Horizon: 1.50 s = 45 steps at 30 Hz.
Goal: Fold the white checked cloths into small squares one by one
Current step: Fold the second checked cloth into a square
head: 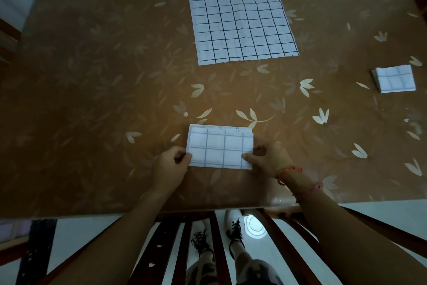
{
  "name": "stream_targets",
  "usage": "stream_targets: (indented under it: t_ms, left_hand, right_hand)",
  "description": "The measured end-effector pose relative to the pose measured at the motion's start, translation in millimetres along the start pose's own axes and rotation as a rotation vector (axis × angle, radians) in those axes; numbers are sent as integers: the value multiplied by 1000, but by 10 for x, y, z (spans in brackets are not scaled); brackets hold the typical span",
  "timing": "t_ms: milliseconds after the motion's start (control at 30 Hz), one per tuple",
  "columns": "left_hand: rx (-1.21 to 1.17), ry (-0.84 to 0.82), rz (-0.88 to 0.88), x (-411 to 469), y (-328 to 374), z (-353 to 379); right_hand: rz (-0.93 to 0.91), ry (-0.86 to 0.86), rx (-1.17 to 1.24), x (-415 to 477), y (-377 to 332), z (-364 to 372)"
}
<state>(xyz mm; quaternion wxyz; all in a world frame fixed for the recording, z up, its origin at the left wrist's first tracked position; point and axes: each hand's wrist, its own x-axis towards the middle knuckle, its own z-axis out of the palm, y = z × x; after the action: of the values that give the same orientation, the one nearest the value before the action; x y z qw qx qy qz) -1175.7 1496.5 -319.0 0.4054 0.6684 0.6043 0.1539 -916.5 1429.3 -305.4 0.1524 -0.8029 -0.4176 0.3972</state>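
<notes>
A partly folded white checked cloth lies as a small rectangle near the table's front edge. My left hand pinches its lower left corner with thumb on top. My right hand pinches its lower right corner. A second checked cloth lies flat and unfolded at the far middle of the table. At the right side sits a finished folded square cloth.
The brown table has a glossy flower-patterned cover. A dark wooden chair back stands under the front edge, between my arms. More chair parts show at the left and right edges.
</notes>
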Motion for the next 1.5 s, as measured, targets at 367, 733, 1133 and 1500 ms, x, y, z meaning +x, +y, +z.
stream_targets:
  t_ms: [367, 733, 1133, 1500]
  left_hand:
    - [202, 8, 169, 187, -46, -9]
    - [680, -181, 614, 357, -125, -75]
    - [855, -243, 595, 415, -220, -91]
    - [898, -259, 599, 500, -210, -96]
  right_hand:
    - [61, 35, -151, 89, -54, 88]
    - [50, 60, -184, 156, -78, 107]
    - [68, 71, -233, 229, -37, 152]
    - [-144, 376, -277, -68, -345, 334]
